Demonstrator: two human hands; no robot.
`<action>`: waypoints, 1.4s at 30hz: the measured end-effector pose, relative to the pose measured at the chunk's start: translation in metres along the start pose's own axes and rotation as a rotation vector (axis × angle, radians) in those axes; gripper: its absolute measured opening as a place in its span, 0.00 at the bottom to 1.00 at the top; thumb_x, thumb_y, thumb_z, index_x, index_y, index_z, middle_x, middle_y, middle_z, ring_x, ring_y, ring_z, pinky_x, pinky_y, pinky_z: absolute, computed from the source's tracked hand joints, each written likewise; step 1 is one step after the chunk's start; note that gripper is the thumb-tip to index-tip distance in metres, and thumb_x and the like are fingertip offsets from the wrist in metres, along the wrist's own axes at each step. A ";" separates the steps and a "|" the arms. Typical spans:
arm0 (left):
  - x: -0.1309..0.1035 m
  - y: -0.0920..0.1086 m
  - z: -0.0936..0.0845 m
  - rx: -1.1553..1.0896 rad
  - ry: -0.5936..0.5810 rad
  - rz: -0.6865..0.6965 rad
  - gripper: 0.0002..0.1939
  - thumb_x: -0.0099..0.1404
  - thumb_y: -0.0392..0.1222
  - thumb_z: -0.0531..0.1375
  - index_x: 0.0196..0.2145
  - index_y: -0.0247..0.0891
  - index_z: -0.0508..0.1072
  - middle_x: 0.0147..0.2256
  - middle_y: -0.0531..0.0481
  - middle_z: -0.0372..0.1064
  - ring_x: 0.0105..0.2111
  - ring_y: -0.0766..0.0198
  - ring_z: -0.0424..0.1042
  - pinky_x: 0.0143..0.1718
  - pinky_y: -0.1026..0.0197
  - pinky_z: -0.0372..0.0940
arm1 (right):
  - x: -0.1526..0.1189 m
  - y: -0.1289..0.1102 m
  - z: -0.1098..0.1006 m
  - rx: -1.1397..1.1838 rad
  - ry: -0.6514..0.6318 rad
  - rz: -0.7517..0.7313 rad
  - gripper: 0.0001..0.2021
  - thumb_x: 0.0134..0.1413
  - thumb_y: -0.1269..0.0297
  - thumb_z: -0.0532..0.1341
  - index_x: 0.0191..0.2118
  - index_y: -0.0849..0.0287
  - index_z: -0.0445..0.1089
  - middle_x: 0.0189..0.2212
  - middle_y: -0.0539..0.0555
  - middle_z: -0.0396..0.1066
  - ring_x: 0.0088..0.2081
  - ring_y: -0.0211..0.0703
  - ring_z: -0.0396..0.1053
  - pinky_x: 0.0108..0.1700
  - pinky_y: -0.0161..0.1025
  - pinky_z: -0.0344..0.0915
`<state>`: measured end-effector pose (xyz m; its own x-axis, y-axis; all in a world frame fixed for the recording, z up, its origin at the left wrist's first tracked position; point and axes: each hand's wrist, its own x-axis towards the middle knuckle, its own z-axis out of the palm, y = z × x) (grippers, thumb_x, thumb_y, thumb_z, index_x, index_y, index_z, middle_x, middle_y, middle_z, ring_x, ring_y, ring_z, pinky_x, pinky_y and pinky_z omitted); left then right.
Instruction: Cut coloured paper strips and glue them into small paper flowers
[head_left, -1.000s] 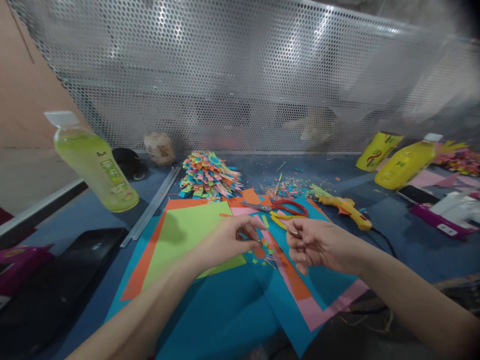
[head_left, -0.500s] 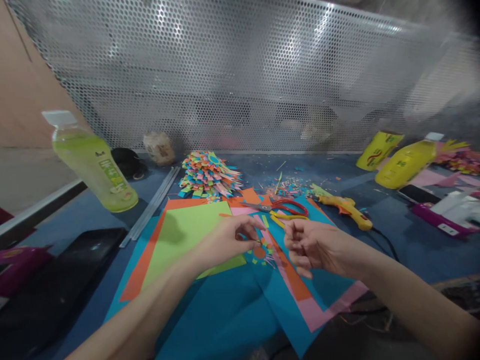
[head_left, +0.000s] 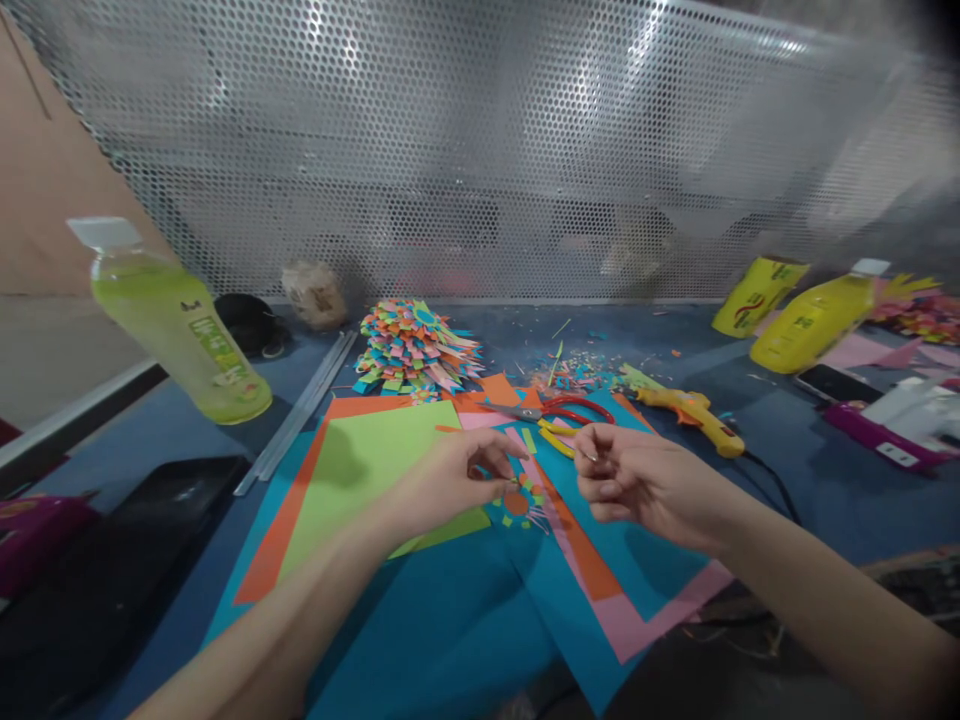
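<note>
My left hand [head_left: 469, 478] is closed at the edge of a small paper flower [head_left: 517, 503], its thumb against the petals. The flower has an orange round centre and a fringe of green, orange and pink strips. To its right my right hand [head_left: 634, 482] hangs above blue paper, fingers curled in and thumb pressed to a fingertip; whatever they pinch is too small to make out. Scissors [head_left: 568, 411] with red handles lie beyond the hands, beside a yellow-handled tool [head_left: 556, 440]. Under the hands are sheets of green paper [head_left: 375, 460], orange paper [head_left: 589, 560] and blue paper [head_left: 420, 630].
A fringed paper cone [head_left: 416, 345] stands behind the sheets. Paper scraps [head_left: 585, 372] and a yellow glue gun [head_left: 694, 415] with a cord are right of it. Clear sticks [head_left: 300, 410], a drink bottle [head_left: 180, 330] and a black tray [head_left: 142, 540] lie left. Yellow bottle [head_left: 817, 320] at right.
My right hand's fingers have curled in closer together, and the hand has risen slightly. The left hand stays at the paper flower; the view has shifted a little.
</note>
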<state>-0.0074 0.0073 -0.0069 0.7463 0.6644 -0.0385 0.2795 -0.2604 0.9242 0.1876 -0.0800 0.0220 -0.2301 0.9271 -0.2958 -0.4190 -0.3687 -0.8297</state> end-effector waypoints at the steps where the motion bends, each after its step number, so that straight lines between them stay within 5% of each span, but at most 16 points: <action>1: 0.000 0.000 0.000 0.001 0.000 0.001 0.15 0.53 0.35 0.60 0.40 0.36 0.70 0.29 0.52 0.69 0.29 0.67 0.70 0.32 0.63 0.65 | 0.000 0.000 0.001 0.004 -0.014 0.001 0.12 0.26 0.79 0.52 0.24 0.60 0.58 0.20 0.44 0.52 0.19 0.27 0.53 0.21 0.30 0.46; 7: 0.000 0.001 0.001 0.012 -0.003 -0.004 0.14 0.53 0.35 0.59 0.40 0.35 0.70 0.29 0.52 0.68 0.29 0.66 0.70 0.32 0.63 0.65 | 0.001 0.002 0.000 -0.003 -0.075 -0.004 0.08 0.37 0.78 0.55 0.27 0.60 0.58 0.21 0.45 0.57 0.19 0.28 0.56 0.21 0.30 0.47; 17: 0.001 0.000 0.001 -0.004 -0.007 -0.014 0.13 0.54 0.36 0.59 0.39 0.37 0.69 0.28 0.53 0.67 0.31 0.64 0.73 0.34 0.62 0.65 | -0.002 0.003 0.005 0.062 -0.039 0.005 0.14 0.24 0.81 0.50 0.25 0.60 0.56 0.20 0.44 0.54 0.18 0.26 0.52 0.20 0.29 0.41; 26: 0.001 -0.001 0.001 0.008 0.006 -0.001 0.13 0.53 0.37 0.61 0.39 0.36 0.70 0.29 0.53 0.67 0.30 0.65 0.71 0.33 0.62 0.65 | -0.008 -0.002 0.019 0.070 -0.001 0.044 0.11 0.27 0.77 0.54 0.25 0.60 0.55 0.17 0.42 0.53 0.17 0.26 0.49 0.20 0.29 0.40; 42: 0.001 -0.004 0.001 -0.028 0.026 0.000 0.13 0.52 0.36 0.61 0.38 0.37 0.71 0.28 0.53 0.68 0.29 0.66 0.71 0.32 0.64 0.64 | -0.012 0.008 0.010 0.093 -0.201 0.023 0.14 0.26 0.79 0.49 0.27 0.59 0.59 0.20 0.44 0.54 0.19 0.28 0.52 0.21 0.29 0.45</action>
<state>-0.0068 0.0085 -0.0111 0.7303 0.6825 -0.0292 0.2622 -0.2406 0.9345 0.1779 -0.0944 0.0234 -0.4070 0.8897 -0.2067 -0.4885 -0.4033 -0.7738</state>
